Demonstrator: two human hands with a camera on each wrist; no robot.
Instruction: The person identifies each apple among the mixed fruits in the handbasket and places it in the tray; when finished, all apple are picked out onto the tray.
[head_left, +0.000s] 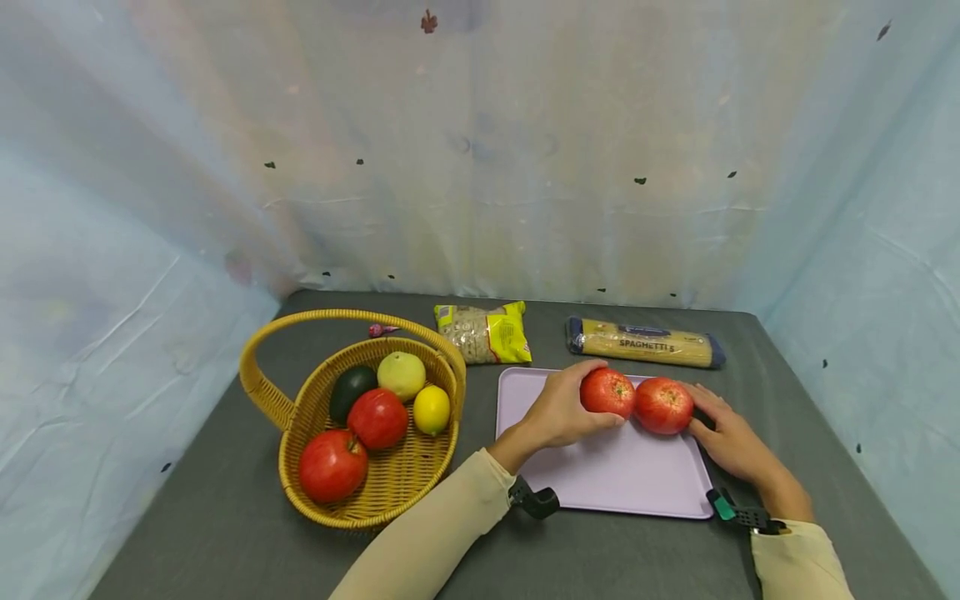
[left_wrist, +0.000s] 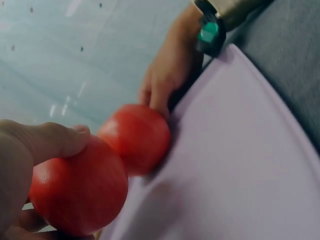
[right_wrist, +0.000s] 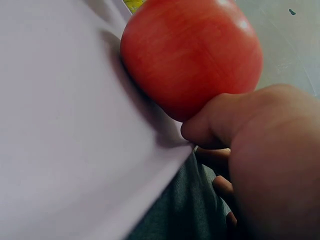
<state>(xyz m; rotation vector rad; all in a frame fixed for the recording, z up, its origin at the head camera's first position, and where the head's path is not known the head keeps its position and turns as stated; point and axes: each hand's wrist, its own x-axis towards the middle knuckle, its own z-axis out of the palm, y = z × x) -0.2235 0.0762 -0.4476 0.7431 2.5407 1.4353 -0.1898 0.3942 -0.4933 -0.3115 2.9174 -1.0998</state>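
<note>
Tray of pale lilac colour (head_left: 611, 479) lies on the grey table (head_left: 225, 508), and two red apples are over its far right part; the left hand (head_left: 558, 412) has the first apple (head_left: 607, 393) well in its grasp, with thumb and fingers bent around it from the left side and opened only as wide as the fruit; whether this apple is raised above the tray or rests upon it, I cannot tell; the second apple (head_left: 663, 406) is just beside it, close to the right edge of the tray; the right hand (head_left: 735, 446) is against the right side of this second apple, its thumb touching the fruit low down, while some other fingers are seen below, beyond the tray edge; if it really grips the apple or only touches it, I cannot say; behind the tray lies a pack of spaghetti (head_left: 645, 343), and more to the left a clear bag with yellow ends (head_left: 480, 335); at the left stands a wicker basket (head_left: 401, 477) with its handle upright, and inside it are two more red fruits, the upper one (head_left: 378, 418) and the lower one (head_left: 333, 467), with a dark green fruit (head_left: 347, 396), a pale green fruit (head_left: 401, 375) and a lemon (head_left: 432, 410); a pale curtain (head_left: 480, 183) hangs behind the table.
</note>
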